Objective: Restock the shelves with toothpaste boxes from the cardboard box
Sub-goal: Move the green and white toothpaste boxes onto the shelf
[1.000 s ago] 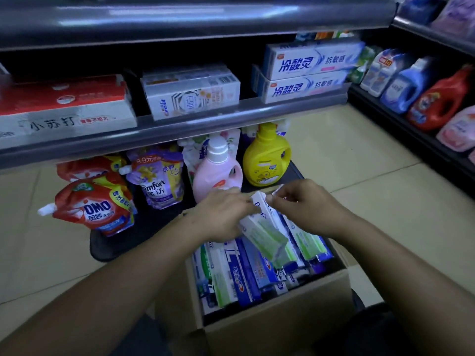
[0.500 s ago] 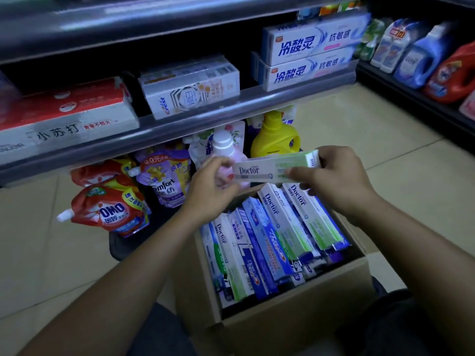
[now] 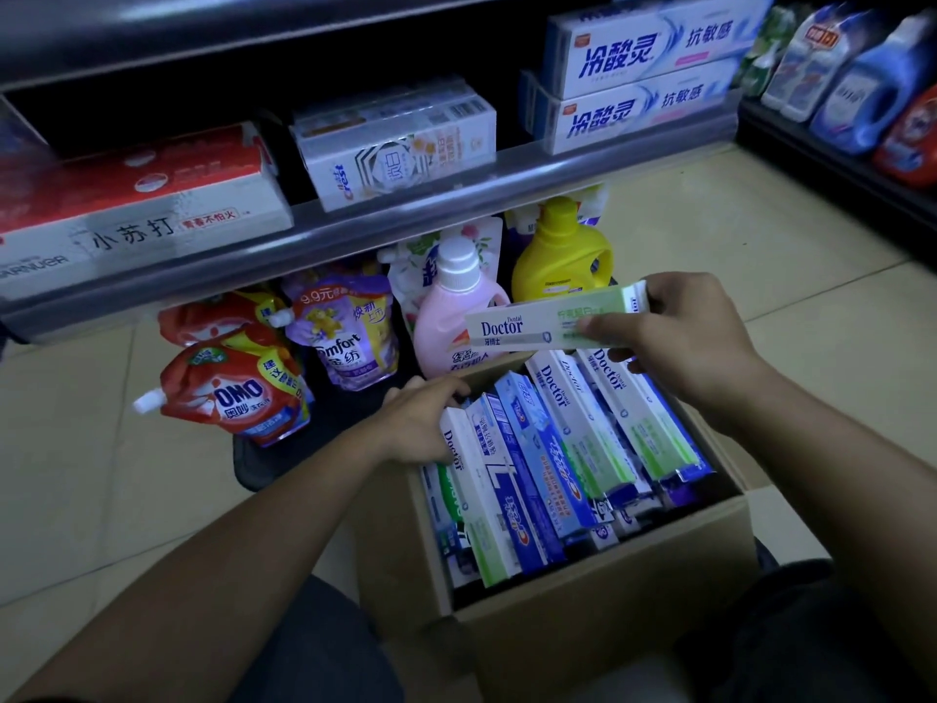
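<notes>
My right hand [image 3: 679,332] grips a white and green Doctor toothpaste box [image 3: 532,324] by its right end, holding it level above the open cardboard box [image 3: 598,621]. Several more toothpaste boxes [image 3: 552,464] lie packed side by side inside. My left hand [image 3: 421,423] reaches into the box's far left corner, fingers curled on the top end of a white Doctor box [image 3: 471,494]. The grey shelf [image 3: 405,215] above carries toothpaste packs: red and white [image 3: 137,195], white [image 3: 395,139], and blue and white [image 3: 644,73].
Under the shelf stand red OMO pouches [image 3: 228,388], a purple Comfort pouch [image 3: 345,332], a pink bottle [image 3: 451,317] and a yellow bottle [image 3: 563,256]. Detergent jugs [image 3: 862,88] line a dark shelf at right. Beige tiled floor [image 3: 735,235] lies between.
My left hand let go of the lifted Doctor box and dropped to the box's far left corner. My right hand alone holds the box now, a little further right.
</notes>
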Available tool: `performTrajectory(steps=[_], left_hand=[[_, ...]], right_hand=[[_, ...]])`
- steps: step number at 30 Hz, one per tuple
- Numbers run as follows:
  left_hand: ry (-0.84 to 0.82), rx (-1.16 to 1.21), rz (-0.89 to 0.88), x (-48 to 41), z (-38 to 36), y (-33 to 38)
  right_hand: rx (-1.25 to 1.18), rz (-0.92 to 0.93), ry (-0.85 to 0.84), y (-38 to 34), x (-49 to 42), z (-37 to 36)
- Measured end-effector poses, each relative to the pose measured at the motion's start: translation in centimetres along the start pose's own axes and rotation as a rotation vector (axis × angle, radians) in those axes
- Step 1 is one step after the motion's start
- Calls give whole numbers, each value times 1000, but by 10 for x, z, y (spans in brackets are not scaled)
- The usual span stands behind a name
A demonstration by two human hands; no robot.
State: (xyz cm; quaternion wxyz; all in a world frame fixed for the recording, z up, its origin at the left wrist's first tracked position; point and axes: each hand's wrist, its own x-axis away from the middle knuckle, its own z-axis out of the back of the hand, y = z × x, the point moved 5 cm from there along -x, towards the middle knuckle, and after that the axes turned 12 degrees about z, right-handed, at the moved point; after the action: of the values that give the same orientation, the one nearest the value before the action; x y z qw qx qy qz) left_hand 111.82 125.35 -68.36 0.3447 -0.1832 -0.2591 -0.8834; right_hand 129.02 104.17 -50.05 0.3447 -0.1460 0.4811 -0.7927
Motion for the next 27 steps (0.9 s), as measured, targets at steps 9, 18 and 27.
performTrajectory(steps=[9,18,27], left_hand=[[119,-33,-265,37,14,-2],[-5,367,-348,97,77,-15],[232,1083,-171,173,131,-69]], right_hand=[[-45,7,3,1,1,-4],[-305,69,-61,-17,0,-12],[-498,177,-133,-78,-9,-27]])
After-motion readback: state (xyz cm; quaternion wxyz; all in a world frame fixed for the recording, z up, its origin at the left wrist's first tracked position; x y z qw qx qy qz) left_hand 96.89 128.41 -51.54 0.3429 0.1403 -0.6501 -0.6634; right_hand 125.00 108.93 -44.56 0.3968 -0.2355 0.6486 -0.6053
